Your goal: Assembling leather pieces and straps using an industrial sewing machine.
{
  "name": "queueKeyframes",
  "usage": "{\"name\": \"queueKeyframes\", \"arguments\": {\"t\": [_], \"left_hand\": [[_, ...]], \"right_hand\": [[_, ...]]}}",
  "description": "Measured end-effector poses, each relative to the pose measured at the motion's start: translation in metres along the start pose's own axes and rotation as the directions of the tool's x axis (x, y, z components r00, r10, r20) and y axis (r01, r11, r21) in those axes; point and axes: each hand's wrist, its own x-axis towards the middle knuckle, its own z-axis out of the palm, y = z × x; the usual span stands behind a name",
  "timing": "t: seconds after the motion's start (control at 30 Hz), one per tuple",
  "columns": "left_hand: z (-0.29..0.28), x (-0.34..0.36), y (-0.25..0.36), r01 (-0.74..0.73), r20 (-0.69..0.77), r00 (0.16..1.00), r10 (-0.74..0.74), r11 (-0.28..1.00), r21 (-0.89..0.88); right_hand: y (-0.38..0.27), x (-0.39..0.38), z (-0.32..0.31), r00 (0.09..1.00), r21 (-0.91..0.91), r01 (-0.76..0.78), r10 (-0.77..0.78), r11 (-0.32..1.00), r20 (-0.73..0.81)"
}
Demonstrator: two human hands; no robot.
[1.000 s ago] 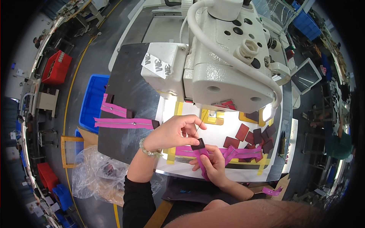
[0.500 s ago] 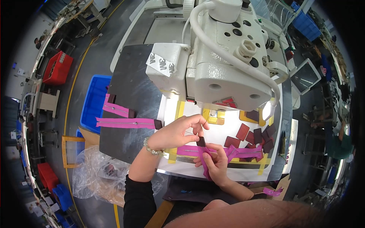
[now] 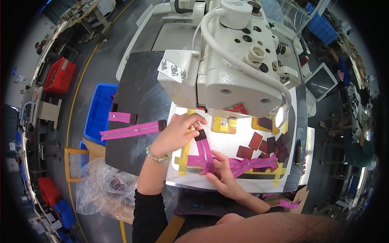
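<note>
Between my two hands a magenta zipper (image 3: 204, 150) is stretched out, its teeth and slider facing up. My left hand (image 3: 175, 135) pinches the dark brown tab (image 3: 200, 135) at its far end. Near the slider, my right hand (image 3: 223, 175) grips the zipper's near end. Under it, more magenta zippers (image 3: 253, 163) lie across the white work plate (image 3: 221, 146). Left of my left hand, another zipper (image 3: 129, 130) with a dark tab rests on the dark table, its tab end close to the hand. A shorter zipper piece (image 3: 121, 117) lies beyond it.
A white sewing machine head (image 3: 241, 77) stands over the plate. Dark red and brown patches (image 3: 245, 152) are scattered at the right. A blue bin (image 3: 97, 117) and a clear plastic bag (image 3: 101, 190) are at the left. A monitor (image 3: 322, 83) stands at the right.
My hands have moved left and drawn the zipper out lengthwise, so its teeth and slider now show. The zipper on the table at the left has tilted, its tab end shifting up and left.
</note>
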Motion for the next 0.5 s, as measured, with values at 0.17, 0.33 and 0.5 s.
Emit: {"name": "queueKeyframes", "arguments": {"t": [0.17, 0.33, 0.5], "left_hand": [[-0.006, -0.003, -0.021, 0.075, -0.344, 0.933, 0.109, 0.875, 0.479], [-0.011, 0.007, -0.032, 0.347, -0.554, 0.771, 0.313, 0.523, 0.778], [-0.004, -0.003, -0.004, 0.317, -0.546, 0.799, 0.253, 0.594, 0.739]], "right_hand": [[-0.021, -0.002, 0.001, 0.947, -0.575, 0.273, -0.111, 0.771, 0.3], [-0.023, -0.009, 0.008, 0.752, -0.467, 0.438, -0.028, 0.768, 0.659], [-0.011, -0.013, 0.002, 0.793, -0.474, 0.393, -0.029, 0.788, 0.609]]}}
